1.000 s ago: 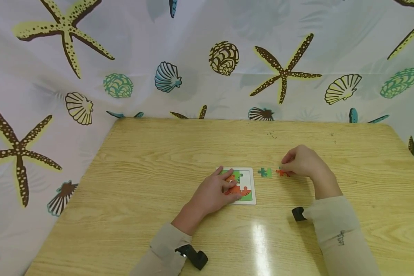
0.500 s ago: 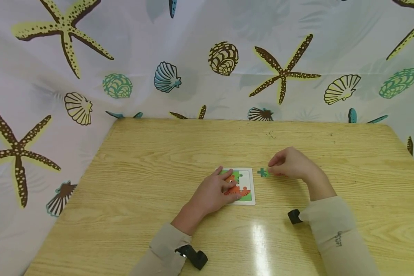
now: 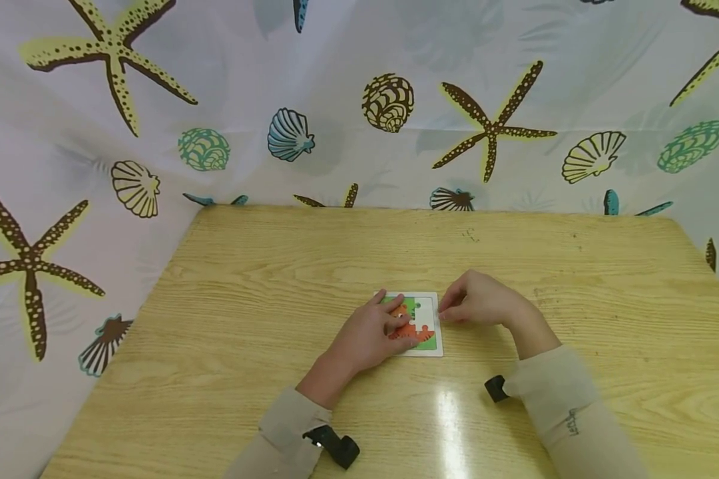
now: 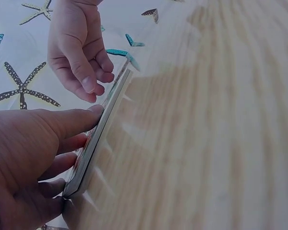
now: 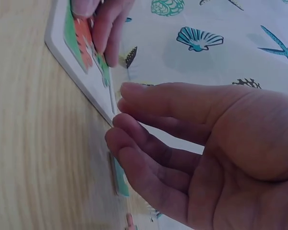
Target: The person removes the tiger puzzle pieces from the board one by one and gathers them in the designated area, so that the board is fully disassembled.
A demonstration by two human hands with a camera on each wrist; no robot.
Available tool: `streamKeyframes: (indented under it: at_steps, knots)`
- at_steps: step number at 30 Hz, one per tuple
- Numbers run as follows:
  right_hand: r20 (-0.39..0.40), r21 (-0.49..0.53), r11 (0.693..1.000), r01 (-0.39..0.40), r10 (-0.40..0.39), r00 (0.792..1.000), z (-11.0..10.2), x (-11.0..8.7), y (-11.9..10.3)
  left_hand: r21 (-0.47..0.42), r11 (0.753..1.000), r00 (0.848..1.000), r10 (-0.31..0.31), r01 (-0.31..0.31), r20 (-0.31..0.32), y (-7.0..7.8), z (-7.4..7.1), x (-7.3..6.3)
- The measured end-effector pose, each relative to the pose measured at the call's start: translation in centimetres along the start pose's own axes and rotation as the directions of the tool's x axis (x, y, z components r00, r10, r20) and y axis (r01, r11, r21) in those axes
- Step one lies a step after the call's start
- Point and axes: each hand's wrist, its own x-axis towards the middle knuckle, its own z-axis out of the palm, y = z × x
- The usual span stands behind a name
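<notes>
My left hand (image 3: 368, 338) lies spread on a small jigsaw board (image 3: 439, 343) with a white rim, its fingertips and thumb pressing the printed surface. Orange and green pieces sit in the board, and a white bare area (image 3: 424, 315) shows on its right side. My right hand (image 3: 482, 303) hovers right at the board's right edge, thumb and fingers loosely bent with their tips close together. In the right wrist view nothing shows between them. Beneath that hand lie a green jigsaw piece (image 5: 120, 178) and a reddish piece (image 5: 130, 221), both hidden in the head view.
The light wooden table (image 3: 275, 279) extends around the board on all sides. A white curtain (image 3: 335, 80) with starfish and shell prints hangs behind it and along the left. Black wrist cameras sit on both sleeves (image 3: 296, 426), close above the tabletop.
My right hand has moved left, from the reddish piece past the green one to the board's right edge, and now covers both in the head view. My left hand stays in place.
</notes>
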Motion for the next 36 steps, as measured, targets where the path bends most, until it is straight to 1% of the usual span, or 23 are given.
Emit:
streamKeyframes:
  at_steps: [2, 6, 13, 19, 23, 27, 32, 36]
  knots:
    - [0.022, -0.017, 0.999, 0.035, -0.035, 0.999, 0.3, 0.1, -0.2, -0.002, 1.0, 1.0, -0.01, 0.01, 0.007, 0.1, -0.1, 0.0]
    - [0.056, -0.029, 0.998, 0.062, -0.061, 0.997, 0.7, 0.2, -0.5, 0.0, 1.0, 1.0, -0.002, 0.002, 0.002, 0.0, -0.1, 0.0]
    - [0.108, -0.014, 0.999, 0.051, -0.05, 0.993, 1.2, 0.4, -0.9, 0.009, 1.0, 1.0, 0.006, -0.006, 0.002, -0.2, 0.0, 0.1]
    - [0.113, -0.035, 0.997, 0.073, -0.069, 0.991, 1.7, 0.4, -1.1, -0.01, 1.0, 1.0, 0.006, -0.006, 0.009, -0.1, -0.1, -0.1]
    - [0.103, -0.044, 0.996, 0.077, -0.072, 0.992, 1.8, 0.5, -1.2, 0.003, 1.0, 1.0, 0.019, -0.019, 0.013, -0.2, -0.2, -0.2]
    - [0.093, -0.054, 0.997, 0.062, -0.057, 0.994, 2.0, 0.7, -1.4, 0.011, 0.999, 0.999, 0.033, -0.033, 0.033, -0.4, -0.4, -0.2]
    - [0.098, -0.067, 0.997, 0.04, -0.033, 0.995, 2.3, 0.8, -1.6, -0.025, 0.999, 0.997, 0.039, -0.038, 0.062, -0.6, -0.5, -0.3]
    - [0.093, -0.08, 0.997, 0.021, -0.014, 0.996, 2.4, 0.7, -1.7, -0.036, 0.999, 0.996, 0.035, -0.032, 0.082, -0.7, -0.6, -0.3]
